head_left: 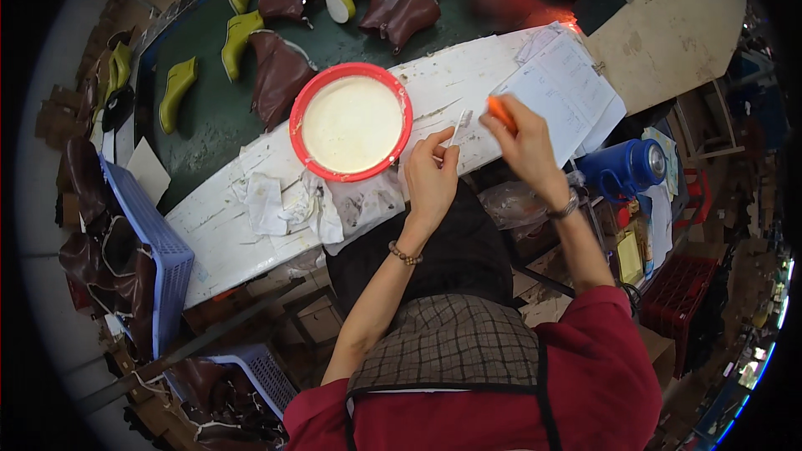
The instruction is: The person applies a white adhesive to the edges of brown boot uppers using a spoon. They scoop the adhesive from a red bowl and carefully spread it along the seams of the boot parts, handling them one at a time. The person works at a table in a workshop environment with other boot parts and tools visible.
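Observation:
In front of me on the white bench [221,238], my left hand [431,177] pinches a slim white brush that looks like a toothbrush [462,124], its head pointing up and away. To its right, my right hand [528,142] is closed round a bright orange object [501,110], too blurred to name. The two hands are apart, with the brush head just left of the orange object. Close to my left hand stands a red basin [407,108] with a thick cream-coloured liquid [351,125] in it.
Beyond the bench, yellow-green boot forms [178,93] and brown leather boot uppers [280,75] lie on a dark green belt [209,138]. Crumpled white cloths [292,209] lie left of my lap. Written papers [561,92] and a blue flask [622,169] are at right, blue crates [171,259] at left.

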`<act>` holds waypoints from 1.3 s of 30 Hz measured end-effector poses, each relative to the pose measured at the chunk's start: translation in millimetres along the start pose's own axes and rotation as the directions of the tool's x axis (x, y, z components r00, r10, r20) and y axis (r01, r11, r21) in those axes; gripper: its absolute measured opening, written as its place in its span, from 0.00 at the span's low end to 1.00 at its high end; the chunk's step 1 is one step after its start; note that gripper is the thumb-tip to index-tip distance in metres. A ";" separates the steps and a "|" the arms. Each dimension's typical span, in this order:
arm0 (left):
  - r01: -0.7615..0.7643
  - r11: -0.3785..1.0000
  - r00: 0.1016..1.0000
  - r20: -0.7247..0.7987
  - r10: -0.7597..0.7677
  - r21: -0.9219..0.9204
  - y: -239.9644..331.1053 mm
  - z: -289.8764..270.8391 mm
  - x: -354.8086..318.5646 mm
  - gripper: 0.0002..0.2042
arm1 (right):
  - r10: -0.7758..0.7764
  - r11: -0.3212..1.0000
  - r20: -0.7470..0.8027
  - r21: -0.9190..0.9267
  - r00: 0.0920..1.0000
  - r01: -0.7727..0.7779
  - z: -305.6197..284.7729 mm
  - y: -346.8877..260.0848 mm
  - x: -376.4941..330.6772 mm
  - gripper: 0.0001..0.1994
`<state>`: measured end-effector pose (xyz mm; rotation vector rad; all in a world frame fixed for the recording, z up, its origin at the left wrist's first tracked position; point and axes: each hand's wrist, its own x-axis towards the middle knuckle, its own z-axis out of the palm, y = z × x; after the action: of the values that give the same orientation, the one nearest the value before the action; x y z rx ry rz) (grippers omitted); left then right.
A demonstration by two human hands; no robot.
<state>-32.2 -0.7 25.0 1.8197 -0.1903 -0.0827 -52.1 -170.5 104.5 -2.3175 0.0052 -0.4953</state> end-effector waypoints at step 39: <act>-0.157 0.980 0.970 -0.207 0.129 -0.126 123.8 -52.3 -52.4 0.20 | 0.058 0.995 -0.787 -0.002 0.614 -0.096 -37.3 35.7 -19.8 0.06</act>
<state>-86.3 28.1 155.6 1.6557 -0.1700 0.1821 -78.5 -218.6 97.1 -1.9321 0.5491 -1.4515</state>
